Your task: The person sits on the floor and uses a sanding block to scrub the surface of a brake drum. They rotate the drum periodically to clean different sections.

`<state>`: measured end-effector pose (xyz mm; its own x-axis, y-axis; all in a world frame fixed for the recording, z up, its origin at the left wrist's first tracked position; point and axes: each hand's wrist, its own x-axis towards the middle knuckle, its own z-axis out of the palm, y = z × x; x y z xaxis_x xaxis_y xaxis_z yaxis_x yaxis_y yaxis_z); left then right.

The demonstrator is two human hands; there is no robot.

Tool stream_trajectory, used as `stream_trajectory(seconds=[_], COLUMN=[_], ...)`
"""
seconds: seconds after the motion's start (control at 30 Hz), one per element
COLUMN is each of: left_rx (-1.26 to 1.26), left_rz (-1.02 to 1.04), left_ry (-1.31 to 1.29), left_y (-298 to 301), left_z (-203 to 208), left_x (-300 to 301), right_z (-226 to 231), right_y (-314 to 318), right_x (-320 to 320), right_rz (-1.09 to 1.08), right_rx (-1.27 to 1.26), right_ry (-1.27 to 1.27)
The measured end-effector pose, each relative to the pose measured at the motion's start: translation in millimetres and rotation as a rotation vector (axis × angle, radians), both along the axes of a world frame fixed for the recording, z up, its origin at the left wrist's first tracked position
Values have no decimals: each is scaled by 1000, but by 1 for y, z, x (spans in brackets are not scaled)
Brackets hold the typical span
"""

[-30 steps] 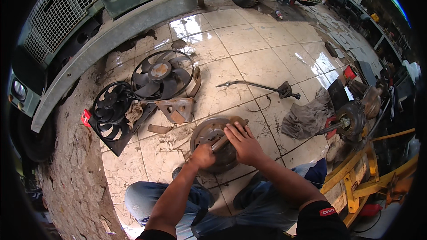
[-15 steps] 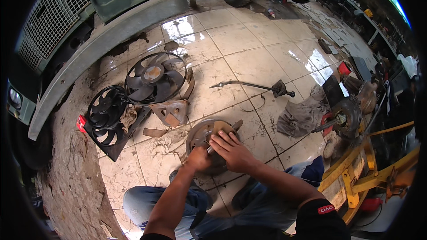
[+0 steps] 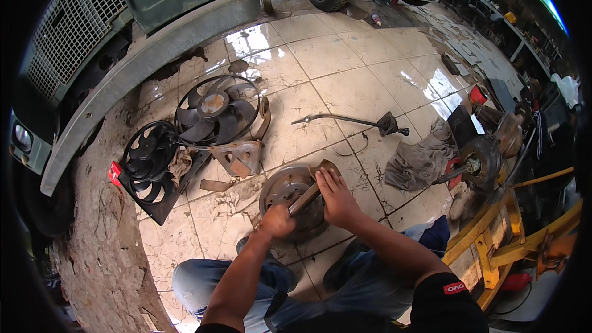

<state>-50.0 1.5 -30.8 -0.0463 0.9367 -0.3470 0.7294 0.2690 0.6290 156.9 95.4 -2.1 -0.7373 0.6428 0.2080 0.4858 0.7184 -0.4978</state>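
Note:
Between my knees a round rusty metal drum (image 3: 280,188) lies on the tiled floor. My left hand (image 3: 277,221) is wrapped around the near end of a long, flat, file-like bar (image 3: 304,200) slanting up to the right over the drum. My right hand (image 3: 338,198) lies with its fingers stretched out at the bar's far end, against a curved brown metal piece (image 3: 325,164) at the drum's upper right rim. The palm hides how these parts meet.
Two black radiator fans (image 3: 216,111) and a rusty bracket (image 3: 237,157) lie at the left. A gear lever (image 3: 351,119) lies ahead. A grey rag (image 3: 419,160) and yellow metal frame (image 3: 487,240) are at the right. A vehicle bumper (image 3: 148,55) curves along the left.
The flat bar has drawn back toward my left hand, showing more of its length. My right hand has shifted slightly right, and more of the drum and curved piece shows.

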Motion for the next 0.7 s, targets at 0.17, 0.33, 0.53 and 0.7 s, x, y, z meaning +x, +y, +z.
stream_trajectory(seconds=[0.17, 0.33, 0.53, 0.7], left_rx=[-83, 54, -139, 65], left_rz=[-23, 41, -96, 44], left_ry=[55, 24, 79, -2], left_y=[-4, -3, -3, -4], left_z=[-4, 0, 5, 9], left_x=[-5, 1, -7, 2], right_z=[9, 0, 19, 4], right_y=[-19, 5, -28, 3], right_x=[-12, -1, -16, -5], right_rz=[322, -71, 315, 32], right_rx=[70, -46, 68, -6], right_ry=[-25, -29, -60, -8])
